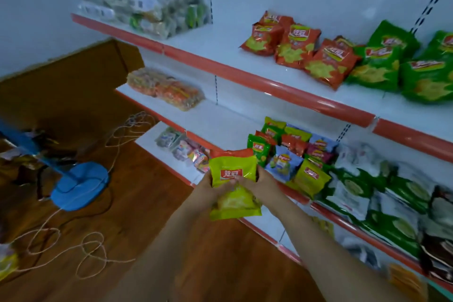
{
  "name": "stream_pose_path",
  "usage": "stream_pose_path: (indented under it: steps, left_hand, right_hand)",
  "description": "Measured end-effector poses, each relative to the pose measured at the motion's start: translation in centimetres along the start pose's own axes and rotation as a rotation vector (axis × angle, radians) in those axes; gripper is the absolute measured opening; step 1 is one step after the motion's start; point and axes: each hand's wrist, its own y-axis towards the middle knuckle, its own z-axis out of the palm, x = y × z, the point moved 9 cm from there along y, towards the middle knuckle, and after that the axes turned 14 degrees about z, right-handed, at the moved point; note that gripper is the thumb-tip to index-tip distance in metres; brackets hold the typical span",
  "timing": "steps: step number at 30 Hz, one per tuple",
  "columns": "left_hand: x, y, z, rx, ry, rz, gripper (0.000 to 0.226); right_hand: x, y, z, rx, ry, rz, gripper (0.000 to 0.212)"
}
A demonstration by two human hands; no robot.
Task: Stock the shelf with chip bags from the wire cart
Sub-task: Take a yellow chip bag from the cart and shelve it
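- Gripping a glossy yellow-green chip bag (231, 186) with both hands, in front of the red edge of the middle shelf (294, 195); an orange-red bag (232, 153) sits pressed behind it, only its top showing.
- Left hand (208, 189) wraps the bag's left side, fingers curled onto the crinkled foil front.
- Right hand (263, 184) clamps the right side, fingers closed against the film.
- Bag pillow-shaped, puffed, red logo patch on front.
- Middle shelf holds small foil bags (291, 154) in green, blue, yellow, standing close together.
- Upper shelf (220, 66), white board with rounded red lip, carries orange bags (301, 49) beside green bags (392, 64).
- Wood-grain floor (147, 203) with loose looped string (90, 250); blue fan base (81, 186) to the left.
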Motion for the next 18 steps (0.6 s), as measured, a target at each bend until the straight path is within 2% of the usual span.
stream_pose_path:
  steps: [3, 7, 12, 14, 16, 18]
  left_hand:
    - [-0.4, 6.2, -1.4, 0.113, 0.098, 0.013, 0.052]
    - [-0.2, 14.8, -2.3, 0.189, 0.250, 0.064, 0.053]
    - [2.2, 26.6, -3.5, 0.163, 0.273, 0.041, 0.055]
    - [3.5, 32.4, -4.9, 0.078, 0.261, 0.027, 0.062]
    - [4.5, 38.2, -6.2, -0.025, 0.286, 0.045, 0.082]
    - [5.8, 43.1, -6.1, -0.058, 0.328, 0.065, 0.087]
  right_hand:
    - [1.3, 4.3, -0.2, -0.046, 0.043, 0.043, 0.031]
    - [2.2, 11.3, -1.4, -0.096, -0.013, 0.112, 0.032]
    - [3.0, 22.9, -3.2, -0.116, -0.086, 0.140, 0.039]
    - [3.4, 27.6, -4.3, -0.163, -0.140, 0.115, 0.041]
    - [3.5, 31.5, -6.6, -0.282, -0.169, 0.083, 0.046]
    - [3.1, 33.7, -9.4, -0.426, -0.166, 0.037, 0.041]
